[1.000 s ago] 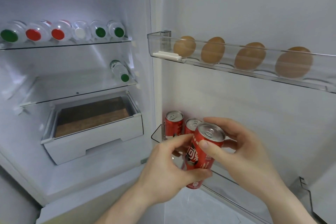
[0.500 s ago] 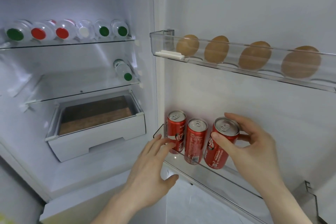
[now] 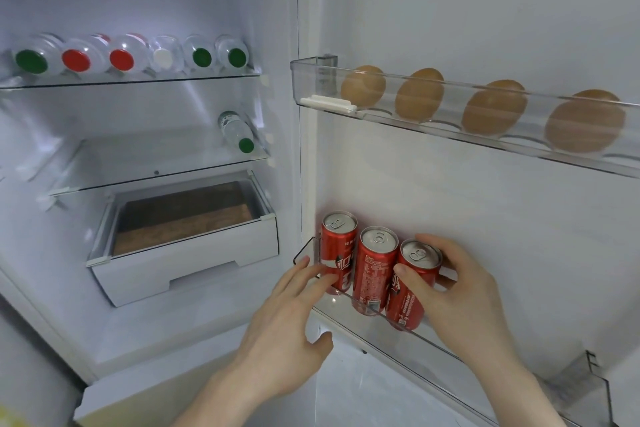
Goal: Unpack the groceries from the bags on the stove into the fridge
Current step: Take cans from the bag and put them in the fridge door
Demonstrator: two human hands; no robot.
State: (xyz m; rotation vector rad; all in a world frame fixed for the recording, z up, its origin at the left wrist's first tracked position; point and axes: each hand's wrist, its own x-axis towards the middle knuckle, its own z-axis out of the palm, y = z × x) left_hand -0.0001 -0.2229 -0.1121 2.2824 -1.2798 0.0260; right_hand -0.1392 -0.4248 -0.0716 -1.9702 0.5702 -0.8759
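- Fridge (image 3: 180,350) open, door (image 3: 485,218) swung right; inside, capped bottles (image 3: 121,59) lying in a row on the top shelf, one more bottle (image 3: 239,132) on the shelf below, drawer (image 3: 187,253) under that.
- Upper door rack (image 3: 450,128) carrying four eggs (image 3: 495,107), well apart from the work below.
- Lower door rack (image 3: 433,336) now carrying three red cans in a row: left can (image 3: 339,250), middle can (image 3: 375,267), third can (image 3: 412,284), each just beside its neighbour and behind the clear rail.
- Right hand (image 3: 460,295) closed around the third can, thumb on its front and fingers (image 3: 433,243) curled behind its top rim; a second ago held up in both hands before the rack, half a second ago tilted just above the rail, now down in the rack next to the middle can, leaning a little.
- Left hand (image 3: 291,329) off that can since then, open and holding nothing, fingertips at the rack's left end by the left can.
- Meaning for the task, as a judgement: this can as good as stowed, only the letting go left; likely a nudge upright first.
- Stove and bags out of view, so no telling how much remains; room left in the rack to the right for more cans.
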